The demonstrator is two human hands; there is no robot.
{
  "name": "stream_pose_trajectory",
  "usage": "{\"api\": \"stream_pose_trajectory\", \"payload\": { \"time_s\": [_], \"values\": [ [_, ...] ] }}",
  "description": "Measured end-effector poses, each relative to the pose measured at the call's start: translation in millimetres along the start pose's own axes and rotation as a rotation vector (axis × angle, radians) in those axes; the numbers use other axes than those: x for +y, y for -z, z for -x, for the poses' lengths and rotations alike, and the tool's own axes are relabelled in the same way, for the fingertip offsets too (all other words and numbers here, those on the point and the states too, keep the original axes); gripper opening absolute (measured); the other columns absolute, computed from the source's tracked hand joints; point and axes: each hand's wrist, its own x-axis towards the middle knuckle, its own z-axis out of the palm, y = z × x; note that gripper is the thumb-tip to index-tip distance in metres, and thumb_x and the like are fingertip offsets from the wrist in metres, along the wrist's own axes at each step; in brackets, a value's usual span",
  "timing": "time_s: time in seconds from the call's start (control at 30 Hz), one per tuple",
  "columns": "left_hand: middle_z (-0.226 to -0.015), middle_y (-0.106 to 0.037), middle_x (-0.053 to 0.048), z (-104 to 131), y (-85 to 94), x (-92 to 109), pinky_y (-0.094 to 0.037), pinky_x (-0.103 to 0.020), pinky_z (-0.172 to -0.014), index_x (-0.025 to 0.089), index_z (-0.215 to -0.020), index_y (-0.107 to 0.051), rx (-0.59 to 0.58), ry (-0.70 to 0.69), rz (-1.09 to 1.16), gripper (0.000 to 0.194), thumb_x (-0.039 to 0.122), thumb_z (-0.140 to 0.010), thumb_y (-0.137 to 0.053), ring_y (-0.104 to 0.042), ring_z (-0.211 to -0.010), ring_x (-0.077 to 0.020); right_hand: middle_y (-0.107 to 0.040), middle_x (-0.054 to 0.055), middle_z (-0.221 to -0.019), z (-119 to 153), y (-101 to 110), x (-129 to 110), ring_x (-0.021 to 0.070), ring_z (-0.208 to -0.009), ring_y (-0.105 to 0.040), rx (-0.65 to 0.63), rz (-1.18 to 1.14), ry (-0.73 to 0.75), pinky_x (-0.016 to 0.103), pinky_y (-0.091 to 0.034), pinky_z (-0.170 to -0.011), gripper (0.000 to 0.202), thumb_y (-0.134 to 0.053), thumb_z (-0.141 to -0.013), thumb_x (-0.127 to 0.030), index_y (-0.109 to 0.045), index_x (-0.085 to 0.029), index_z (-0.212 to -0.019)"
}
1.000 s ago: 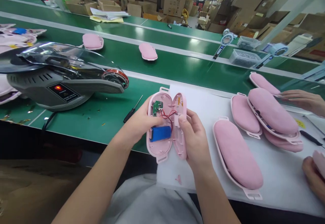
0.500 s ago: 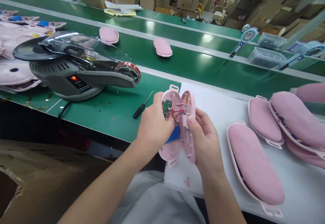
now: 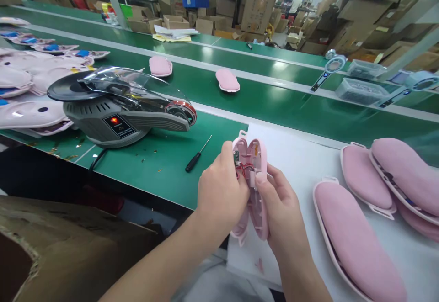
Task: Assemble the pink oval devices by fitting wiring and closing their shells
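Between my hands is a pink plastic casing [image 3: 259, 206] of two long rounded halves, partly open like a clamshell. My left hand [image 3: 222, 192] is closed around the left half and covers most of its inside. My right hand [image 3: 283, 201] grips the right half, thumb on its inner edge near a small white block [image 3: 253, 178]. Red wires [image 3: 245, 168] run between the halves, and the edge of a green circuit board [image 3: 236, 156] shows at the left. A black-handled screwdriver [image 3: 194, 161] lies on the green table left of my hands.
A grey machine [image 3: 113, 114] with a clear cover and lit red light stands at left, beside several pink shells [image 3: 30, 112]. Several pink padded cases [image 3: 353, 238] lie at right on a white sheet [image 3: 291, 156]. Two more pink cases [image 3: 227, 80] rest on the green surface ahead.
The two halves have come closer together, and the blue part inside is now hidden behind my left hand. The view has tilted up, so the scene sits lower.
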Motion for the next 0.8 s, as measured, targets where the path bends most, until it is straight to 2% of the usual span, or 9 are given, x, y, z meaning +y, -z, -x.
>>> {"api": "stream_pose_trajectory", "payload": {
  "time_s": [0.1, 0.17, 0.27, 0.33, 0.4, 0.47, 0.57, 0.67, 0.8],
  "values": [
    [-0.076, -0.059, -0.001, 4.2, -0.2, 3.7, -0.034, -0.029, -0.053, 0.023, -0.095, -0.046, -0.011, -0.011, 0.051, 0.012, 0.027, -0.084, -0.047, -0.057, -0.065, -0.0218, -0.064, 0.007, -0.119, 1.1, 1.6, 1.5, 0.0263, -0.11, -0.06, 0.005, -0.016, -0.054, 0.04, -0.052, -0.092, 0.046, -0.068, -0.078, -0.049, -0.059, -0.025, -0.117],
    [-0.081, -0.058, -0.001, 6.0, -1.9, 3.5, -0.038, -0.03, -0.058, 0.023, -0.096, -0.048, -0.032, -0.051, 0.155, 0.013, 0.023, -0.083, -0.049, -0.056, -0.072, -0.0208, -0.064, 0.007, -0.117, 1.2, 4.6, 3.4, 0.0268, -0.106, -0.061, 0.004, -0.03, -0.052, 0.04, -0.053, -0.089, 0.045, -0.067, -0.078, -0.048, -0.06, -0.024, -0.116],
    [-0.101, -0.057, 0.0, 4.2, -8.6, -2.5, -0.044, -0.029, -0.071, 0.029, -0.11, -0.047, -0.077, -0.119, 0.518, 0.04, 0.011, -0.075, -0.051, -0.056, -0.085, -0.0172, -0.064, 0.007, -0.115, -1.1, 11.2, 7.6, 0.0258, -0.106, -0.061, -0.04, -0.11, -0.015, 0.04, -0.051, -0.092, 0.04, -0.066, -0.08, -0.048, -0.06, -0.024, -0.112],
    [-0.104, -0.056, 0.002, 0.6, -15.3, -8.6, -0.045, -0.027, -0.073, 0.032, -0.117, -0.041, -0.205, -0.098, 0.859, 0.052, 0.01, -0.072, -0.057, -0.055, -0.083, -0.0138, -0.064, 0.006, -0.114, -3.3, 15.1, 10.4, 0.0246, -0.104, -0.061, -0.061, -0.148, 0.011, 0.039, -0.051, -0.092, 0.038, -0.064, -0.082, -0.048, -0.06, -0.024, -0.11],
    [-0.097, -0.056, 0.003, -3.1, -22.3, -14.0, -0.044, -0.023, -0.069, 0.032, -0.119, -0.038, -0.386, -0.049, 1.171, 0.053, 0.018, -0.074, -0.062, -0.052, -0.075, -0.011, -0.065, 0.006, -0.112, -5.1, 17.3, 12.8, 0.0238, -0.1, -0.062, -0.048, -0.14, 0.021, 0.036, -0.053, -0.086, 0.037, -0.064, -0.082, -0.049, -0.061, -0.024, -0.108],
    [-0.096, -0.055, 0.003, -5.1, -28.1, -17.3, -0.043, -0.022, -0.07, 0.032, -0.12, -0.037, -0.497, -0.009, 1.375, 0.053, 0.029, -0.076, -0.067, -0.051, -0.076, -0.0102, -0.066, 0.007, -0.108, -5.9, 16.9, 14.8, 0.0231, -0.096, -0.063, -0.007, -0.099, 0.029, 0.034, -0.054, -0.081, 0.039, -0.064, -0.08, -0.052, -0.061, -0.023, -0.106],
    [-0.109, -0.054, 0.001, -2.9, -32.7, -18.4, -0.043, -0.026, -0.084, 0.035, -0.128, -0.035, -0.525, 0.064, 1.463, 0.065, 0.043, -0.074, -0.071, -0.053, -0.093, -0.0143, -0.067, 0.006, -0.107, -4.5, 11.3, 17.6, 0.022, -0.095, -0.064, 0.037, -0.037, 0.054, 0.031, -0.054, -0.079, 0.042, -0.062, -0.08, -0.055, -0.06, -0.022, -0.107],
    [-0.123, -0.053, -0.002, 3.3, -33.6, -18.6, -0.038, -0.031, -0.098, 0.035, -0.136, -0.033, -0.478, 0.132, 1.453, 0.079, 0.047, -0.07, -0.075, -0.05, -0.11, -0.0212, -0.067, 0.007, -0.109, 0.5, 1.1, 20.7, 0.0223, -0.098, -0.064, 0.055, 0.046, 0.082, 0.029, -0.054, -0.078, 0.045, -0.056, -0.084, -0.057, -0.06, -0.022, -0.112],
    [-0.126, -0.055, -0.004, 3.8, -34.3, -22.8, -0.039, -0.035, -0.099, 0.033, -0.141, -0.033, -0.432, 0.197, 1.46, 0.09, 0.044, -0.064, -0.078, -0.052, -0.113, -0.0252, -0.064, 0.01, -0.118, 4.8, -9.2, 28.7, 0.0276, -0.11, -0.06, 0.236, 0.184, 0.132, 0.034, -0.052, -0.087, 0.051, -0.042, -0.09, -0.058, -0.062, -0.019, -0.117]
  ]
}}
